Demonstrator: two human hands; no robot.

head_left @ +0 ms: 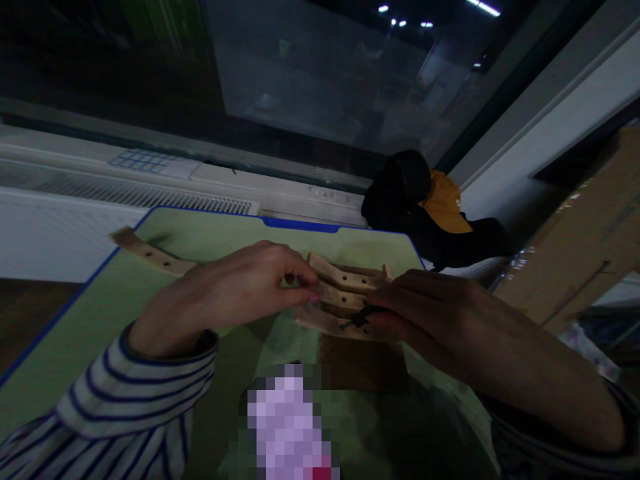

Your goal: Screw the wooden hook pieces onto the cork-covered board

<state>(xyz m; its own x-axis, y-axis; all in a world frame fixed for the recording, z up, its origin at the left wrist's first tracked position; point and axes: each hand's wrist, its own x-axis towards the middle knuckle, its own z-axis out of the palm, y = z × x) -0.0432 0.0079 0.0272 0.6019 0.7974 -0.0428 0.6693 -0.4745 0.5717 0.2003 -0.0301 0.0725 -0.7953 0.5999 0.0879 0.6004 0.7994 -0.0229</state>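
Several curved wooden slats with drilled holes lie side by side in front of me. My left hand (pixel 260 287) pinches the left end of the middle slat (pixel 343 298) between thumb and fingers. My right hand (pixel 440 310) closes over the right ends of the slats, hiding them. At its fingertips is a small dark piece (pixel 361 316), too blurred to name, lying across the near slat (pixel 325 323). The far slat (pixel 335 272) has two holes showing. Under the near slat sits a flat brown wooden block (pixel 365 363).
Another curved slat (pixel 155 258) lies at the left of the green table (pixel 220 230), which has a blue edge. A pixelated pale purple item (pixel 287 420) is close to me. Behind are a radiator (pixel 140 197), a window, and black and orange caps (pixel 445 203). A cardboard box (pixel 575 227) stands right.
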